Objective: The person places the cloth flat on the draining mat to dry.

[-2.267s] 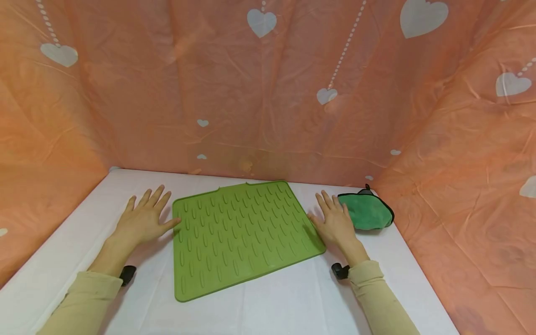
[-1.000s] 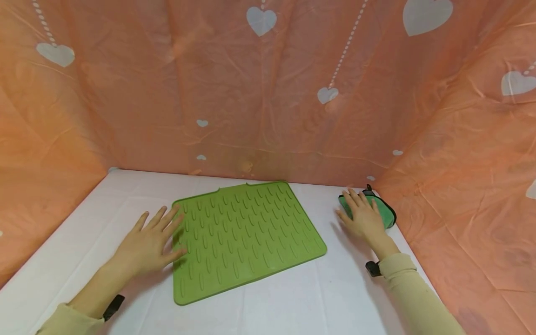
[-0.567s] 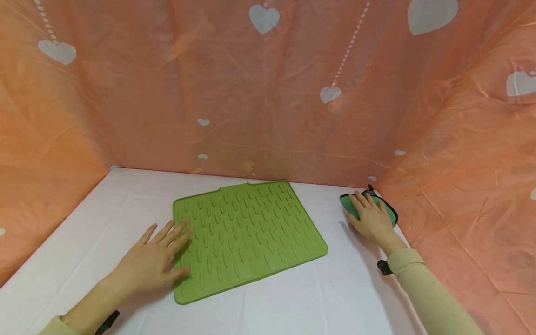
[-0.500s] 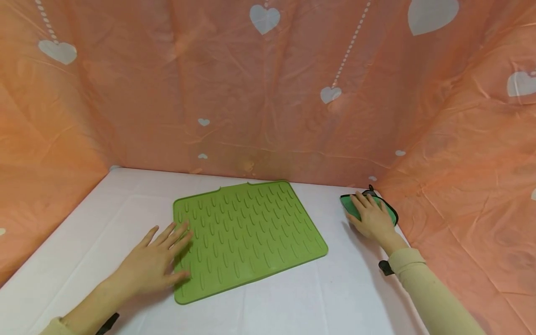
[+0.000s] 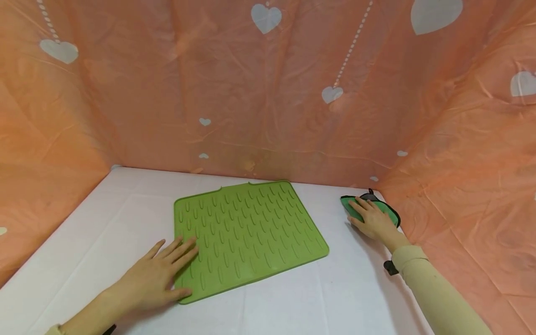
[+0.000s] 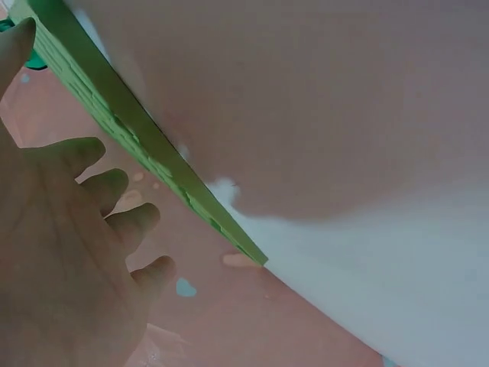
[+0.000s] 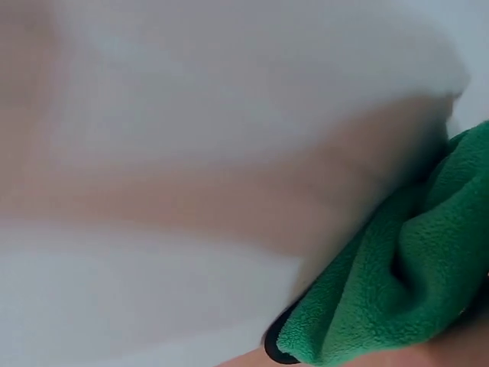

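A green rubbery mat (image 5: 251, 232) with rows of raised ridges lies at a slant on the white table, a short tab on its far edge. My left hand (image 5: 152, 279) is spread over the mat's near left corner, thumb and fingertips overlapping it. In the left wrist view the left hand (image 6: 69, 229) shows extended fingers beside the mat's edge (image 6: 137, 130). On the right, my right hand (image 5: 374, 223) rests on a green plush cloth (image 5: 388, 213) with black edging, fingers extended across it. The right wrist view shows that cloth (image 7: 428, 267) folded and rumpled, its far part out of frame.
A white cloth-covered table (image 5: 268, 307) spreads beneath everything. Orange curtains (image 5: 268, 102) with pale hearts stand along the back and both sides. The green cloth lies close to the back right corner, next to the right curtain.
My right hand has moved from the mat's right edge onto the green cloth at the right. My left hand has slid toward me along the mat's left edge. The mat stays put.
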### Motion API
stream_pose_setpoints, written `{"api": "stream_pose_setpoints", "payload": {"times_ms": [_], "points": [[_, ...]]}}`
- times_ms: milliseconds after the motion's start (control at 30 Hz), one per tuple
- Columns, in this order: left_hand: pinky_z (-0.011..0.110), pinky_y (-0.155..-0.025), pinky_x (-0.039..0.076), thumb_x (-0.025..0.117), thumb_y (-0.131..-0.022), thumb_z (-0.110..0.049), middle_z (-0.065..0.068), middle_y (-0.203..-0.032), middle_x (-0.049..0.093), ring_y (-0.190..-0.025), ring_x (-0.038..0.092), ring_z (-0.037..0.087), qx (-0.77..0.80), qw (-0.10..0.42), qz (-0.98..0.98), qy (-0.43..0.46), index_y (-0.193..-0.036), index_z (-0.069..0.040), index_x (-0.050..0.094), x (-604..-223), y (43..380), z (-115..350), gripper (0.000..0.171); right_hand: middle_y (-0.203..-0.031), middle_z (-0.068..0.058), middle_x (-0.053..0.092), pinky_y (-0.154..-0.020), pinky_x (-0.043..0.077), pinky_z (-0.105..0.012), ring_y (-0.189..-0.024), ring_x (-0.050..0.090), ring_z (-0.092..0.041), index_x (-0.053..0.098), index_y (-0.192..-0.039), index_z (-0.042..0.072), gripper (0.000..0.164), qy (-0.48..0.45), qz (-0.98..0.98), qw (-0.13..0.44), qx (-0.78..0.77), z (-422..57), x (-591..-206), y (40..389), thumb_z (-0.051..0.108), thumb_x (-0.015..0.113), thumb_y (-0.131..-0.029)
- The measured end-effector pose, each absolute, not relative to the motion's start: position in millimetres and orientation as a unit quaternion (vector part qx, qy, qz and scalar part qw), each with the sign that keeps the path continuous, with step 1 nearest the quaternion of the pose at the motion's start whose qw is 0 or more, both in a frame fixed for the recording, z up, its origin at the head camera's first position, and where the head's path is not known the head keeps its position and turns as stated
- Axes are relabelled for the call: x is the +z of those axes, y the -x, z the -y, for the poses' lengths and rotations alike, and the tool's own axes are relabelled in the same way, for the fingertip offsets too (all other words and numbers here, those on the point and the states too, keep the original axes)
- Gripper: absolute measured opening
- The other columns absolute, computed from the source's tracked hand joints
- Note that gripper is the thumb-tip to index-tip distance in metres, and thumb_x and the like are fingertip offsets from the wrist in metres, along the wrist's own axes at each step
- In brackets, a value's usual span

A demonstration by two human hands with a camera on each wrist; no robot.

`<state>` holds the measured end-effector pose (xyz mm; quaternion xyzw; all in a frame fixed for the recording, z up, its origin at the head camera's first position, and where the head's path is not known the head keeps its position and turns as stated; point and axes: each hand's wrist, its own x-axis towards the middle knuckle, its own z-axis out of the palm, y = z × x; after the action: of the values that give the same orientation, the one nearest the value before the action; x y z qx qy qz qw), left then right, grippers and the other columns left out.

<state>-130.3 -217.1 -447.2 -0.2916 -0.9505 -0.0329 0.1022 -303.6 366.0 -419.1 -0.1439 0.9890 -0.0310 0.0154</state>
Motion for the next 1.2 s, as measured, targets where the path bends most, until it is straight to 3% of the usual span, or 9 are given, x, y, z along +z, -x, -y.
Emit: {"api": "stream_pose_setpoints", "payload": {"times_ms": [200, 400, 667, 1200], "points": [[0.062, -0.113, 0.036, 0.065, -0.088, -0.073, 0.008, -0.16, 0.047, -0.144, 0.046, 0.038, -0.022, 0.109, 0.948, 0.297, -0.151, -0.01, 0.055, -449.8, 128.0, 217.9, 0.089, -0.161, -0.029, 0.034, -0.106, 0.033, -0.079, -0.142, 0.03, -0.062, 0.043, -0.159, 0.008, 0.063, 0.181, -0.982, 0.006, -0.048, -370.3, -423.1, 306.4, 0.04, 0.057, -0.107], [0.065, -0.114, 0.034, 0.061, -0.09, -0.074, 0.01, -0.161, 0.045, -0.144, 0.046, 0.039, -0.031, 0.079, 0.951, 0.296, -0.152, -0.011, 0.054, -448.9, 128.9, 217.8, 0.089, -0.155, -0.032, 0.042, -0.106, 0.035, -0.077, -0.136, 0.037, -0.064, 0.051, -0.152, 0.005, 0.058, 0.218, -0.974, -0.014, -0.067, -374.1, -423.3, 309.0, 0.035, 0.064, -0.104], [0.067, -0.115, 0.032, 0.058, -0.092, -0.074, 0.012, -0.161, 0.044, -0.144, 0.045, 0.04, -0.038, 0.042, 0.954, 0.294, -0.153, -0.01, 0.053, -450.0, 128.4, 216.6, 0.089, -0.148, -0.033, 0.047, -0.106, 0.038, -0.074, -0.134, 0.042, -0.06, 0.057, -0.147, 0.003, 0.052, 0.243, -0.968, -0.031, -0.062, -380.4, -431.2, 313.6, 0.026, 0.068, -0.102], [0.068, -0.113, 0.035, 0.061, -0.092, -0.071, 0.011, -0.161, 0.045, -0.143, 0.047, 0.039, -0.048, 0.043, 0.955, 0.289, -0.153, -0.011, 0.053, -454.9, 130.1, 217.7, 0.086, -0.136, -0.029, 0.054, -0.099, 0.044, -0.07, -0.124, 0.049, -0.056, 0.063, -0.14, 0.004, 0.046, 0.258, -0.961, -0.066, -0.073, -385.2, -437.5, 317.3, 0.016, 0.074, -0.097]]}}
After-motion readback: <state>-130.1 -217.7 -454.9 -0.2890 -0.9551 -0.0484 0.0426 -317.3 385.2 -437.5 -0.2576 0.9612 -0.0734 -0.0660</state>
